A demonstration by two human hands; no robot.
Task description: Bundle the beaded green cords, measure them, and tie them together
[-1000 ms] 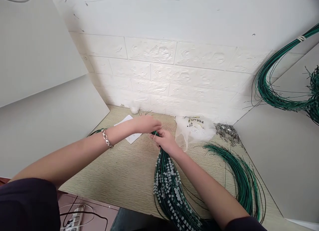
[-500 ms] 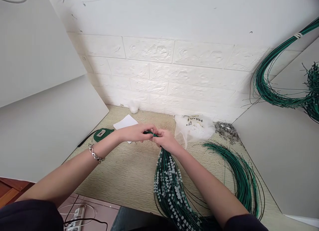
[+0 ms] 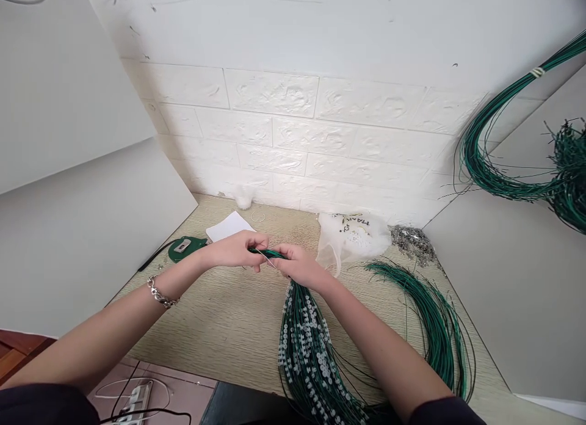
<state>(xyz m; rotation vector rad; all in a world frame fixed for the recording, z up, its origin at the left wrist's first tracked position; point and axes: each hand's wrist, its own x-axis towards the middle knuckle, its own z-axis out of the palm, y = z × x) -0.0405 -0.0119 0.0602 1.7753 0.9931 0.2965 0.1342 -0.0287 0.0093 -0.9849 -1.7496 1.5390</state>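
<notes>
My right hand (image 3: 302, 267) is closed round the upper part of a bundle of green cords (image 3: 304, 345) strung with small whitish beads, which hangs over the table's front edge. The short top end of the bundle points left, into the fingers of my left hand (image 3: 238, 249). A thin pale rubber band (image 3: 267, 258) is stretched slantwise across that end, between my left fingers and right thumb. My left fingers are bent and pinching the band; the exact grip is partly hidden.
On the table (image 3: 220, 327) lie a green tape measure (image 3: 180, 248), white paper (image 3: 229, 225), a loose band (image 3: 257, 217), a plastic bag (image 3: 352, 239), a pile of small silvery pieces (image 3: 414, 245) and loose green cords (image 3: 437, 321). More tied cords (image 3: 499, 181) hang at the right.
My left hand has drawn left, away from the right, showing more of the cord end. The band now stretches aslant between my hands. The view has shifted slightly.
</notes>
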